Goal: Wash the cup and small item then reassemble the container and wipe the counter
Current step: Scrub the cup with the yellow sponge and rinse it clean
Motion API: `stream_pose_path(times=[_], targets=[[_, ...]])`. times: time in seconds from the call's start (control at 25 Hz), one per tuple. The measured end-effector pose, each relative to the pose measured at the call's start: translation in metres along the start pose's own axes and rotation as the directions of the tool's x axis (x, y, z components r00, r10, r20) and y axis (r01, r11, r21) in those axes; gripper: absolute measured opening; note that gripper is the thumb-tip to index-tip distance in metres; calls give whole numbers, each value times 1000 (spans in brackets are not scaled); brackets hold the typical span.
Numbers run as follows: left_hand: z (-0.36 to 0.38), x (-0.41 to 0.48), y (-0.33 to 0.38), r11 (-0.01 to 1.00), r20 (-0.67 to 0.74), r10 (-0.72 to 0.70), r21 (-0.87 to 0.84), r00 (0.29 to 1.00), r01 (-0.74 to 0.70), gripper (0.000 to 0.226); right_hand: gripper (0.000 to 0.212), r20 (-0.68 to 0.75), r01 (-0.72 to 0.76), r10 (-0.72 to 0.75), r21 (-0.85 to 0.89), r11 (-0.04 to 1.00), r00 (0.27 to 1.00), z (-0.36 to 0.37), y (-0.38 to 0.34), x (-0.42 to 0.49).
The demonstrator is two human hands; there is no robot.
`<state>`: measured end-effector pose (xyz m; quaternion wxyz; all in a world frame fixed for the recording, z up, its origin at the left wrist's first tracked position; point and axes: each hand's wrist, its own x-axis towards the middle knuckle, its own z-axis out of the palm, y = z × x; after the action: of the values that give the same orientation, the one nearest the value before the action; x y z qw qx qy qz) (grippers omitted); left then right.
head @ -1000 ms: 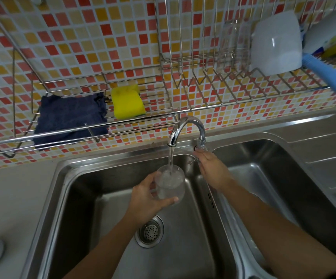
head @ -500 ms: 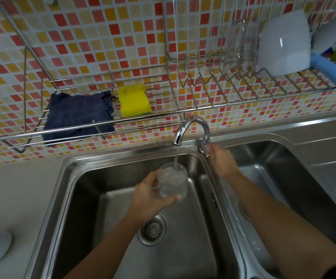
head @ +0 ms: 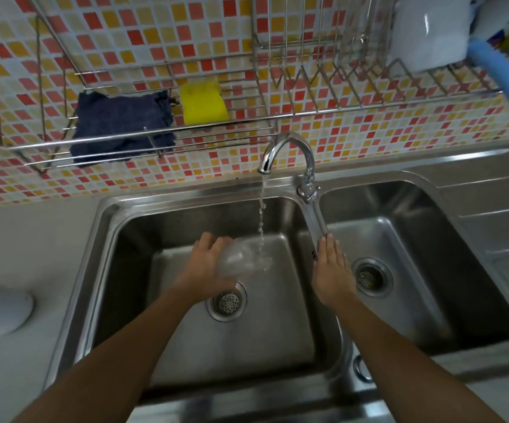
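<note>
My left hand (head: 205,267) grips a clear cup (head: 242,259), tipped on its side over the left basin (head: 186,346). Water runs from the chrome faucet (head: 289,151) onto the cup, which looks blurred. My right hand (head: 332,270) is flat with straight fingers over the divider between the two basins, below the faucet handle (head: 309,189), and holds nothing. A white lid-like item (head: 1,309) lies on the counter at the far left.
A wire rack (head: 155,141) on the tiled wall holds a dark blue cloth (head: 122,126) and a yellow sponge (head: 202,103). Further right a white bowl (head: 430,35) and a blue brush (head: 503,74) sit in the dish rack. The right basin (head: 448,300) has its own drain.
My right hand left the faucet handle and dropped to the divider. My left hand lowered the cup and tipped it sideways under the stream. The camera view shifted down.
</note>
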<state>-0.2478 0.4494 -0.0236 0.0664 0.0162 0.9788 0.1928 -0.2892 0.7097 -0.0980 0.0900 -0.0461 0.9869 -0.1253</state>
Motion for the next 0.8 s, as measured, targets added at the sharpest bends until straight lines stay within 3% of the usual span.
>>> stream_pose_path(times=[0.16, 0.4, 0.6, 0.64, 0.72, 0.8], targets=[[-4, -3, -7, 976, 40, 102, 191, 994, -108, 82, 56, -31, -4, 4, -2, 1000, 1000, 6, 1, 1], [-15, -4, -7, 845, 30, 305, 453, 952, -285, 72, 58, -43, -6, 5, -10, 1000, 999, 6, -2, 0], [-23, -7, -15, 543, -7, 674, 684, 739, -488, 61, 57, -5, -33, 33, -27, 999, 999, 2, -7, -2], [-28, -9, -16, 536, -28, 688, 693, 725, -482, 61, 58, 0, -37, 37, -41, 998, 999, 1, -9, -5], [-37, -19, -25, 714, -164, 596, 557, 786, -425, 64, 60, -2, -8, 8, -88, 996, 1000, 4, -23, -16], [-43, -32, -38, 965, -276, 262, 90, 925, -246, 68, 60, 2, 55, -54, -85, 995, 999, 11, -45, -31]])
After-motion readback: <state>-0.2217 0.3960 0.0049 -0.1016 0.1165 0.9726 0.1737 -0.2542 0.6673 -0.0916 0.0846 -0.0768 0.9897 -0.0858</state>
